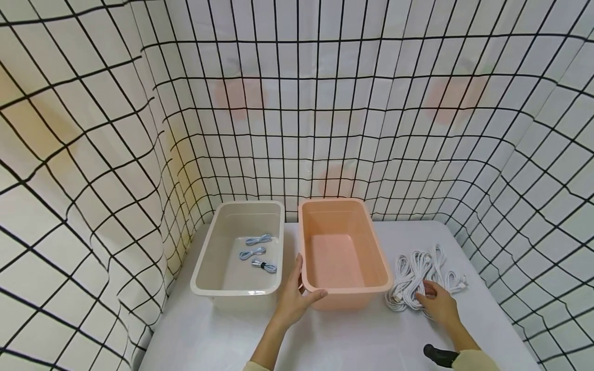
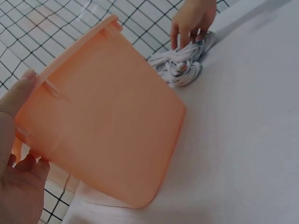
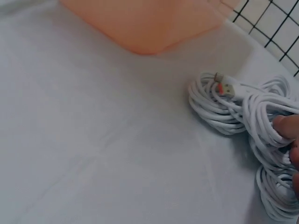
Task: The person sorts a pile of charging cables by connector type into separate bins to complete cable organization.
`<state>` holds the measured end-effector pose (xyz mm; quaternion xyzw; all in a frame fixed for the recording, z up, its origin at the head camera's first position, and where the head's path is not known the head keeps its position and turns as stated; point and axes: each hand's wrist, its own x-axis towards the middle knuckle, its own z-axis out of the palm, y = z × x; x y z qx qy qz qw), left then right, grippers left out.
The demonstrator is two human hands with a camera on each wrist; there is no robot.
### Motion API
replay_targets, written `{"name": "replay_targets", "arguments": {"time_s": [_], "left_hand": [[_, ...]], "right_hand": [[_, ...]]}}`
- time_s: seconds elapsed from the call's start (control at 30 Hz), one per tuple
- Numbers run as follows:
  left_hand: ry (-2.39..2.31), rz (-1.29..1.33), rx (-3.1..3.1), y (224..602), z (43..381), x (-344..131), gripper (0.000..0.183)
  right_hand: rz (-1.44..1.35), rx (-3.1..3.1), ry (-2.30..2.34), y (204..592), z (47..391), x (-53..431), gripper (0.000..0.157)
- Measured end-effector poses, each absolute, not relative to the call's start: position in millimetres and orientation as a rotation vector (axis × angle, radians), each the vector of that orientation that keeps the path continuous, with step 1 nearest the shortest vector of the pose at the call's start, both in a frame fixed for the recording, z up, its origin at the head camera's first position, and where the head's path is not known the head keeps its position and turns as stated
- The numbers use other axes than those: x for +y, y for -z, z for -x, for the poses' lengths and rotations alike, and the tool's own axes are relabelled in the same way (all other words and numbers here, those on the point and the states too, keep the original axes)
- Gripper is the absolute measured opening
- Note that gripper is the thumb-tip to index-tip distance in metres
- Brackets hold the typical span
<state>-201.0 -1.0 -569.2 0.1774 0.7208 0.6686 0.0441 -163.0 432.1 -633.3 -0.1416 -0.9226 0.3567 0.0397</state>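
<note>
My left hand (image 1: 292, 299) holds the near left corner of an orange plastic basin (image 1: 382, 268). In the left wrist view, the thumb lies along the basin's rim (image 2: 77, 44) and the other fingers are bent beneath it. At the right of the table, my right hand (image 1: 438, 304) pinches a coiled white cable (image 1: 419, 265) within a pile of similar bundles. The right wrist view has its fingertips (image 3: 285, 125) in the loops, with a USB plug (image 3: 226, 88) showing on a neighbouring coil; most of that hand is outside this view.
Left of the orange basin stands a cream basin (image 1: 204, 268), with three small tied light-blue cables (image 1: 252, 252) on its floor. Black grid netting (image 1: 339, 108) over white cloth surrounds the back and sides of the white table (image 1: 232, 335).
</note>
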Motion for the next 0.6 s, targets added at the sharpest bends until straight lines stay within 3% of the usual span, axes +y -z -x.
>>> {"name": "replay_targets", "arguments": {"time_s": [0.37,0.6], "left_hand": [[-2.03,-0.55,2.212,568.7,200.0,-0.1,0.115],[-2.059,-0.566,2.199,568.8,201.0,-1.6,0.114]], "right_hand": [[0.513,-2.868,-0.842,637.8,169.7,423.3,0.056],[0.609,-2.71,-0.959,640.1,170.8,418.5,0.043]]}}
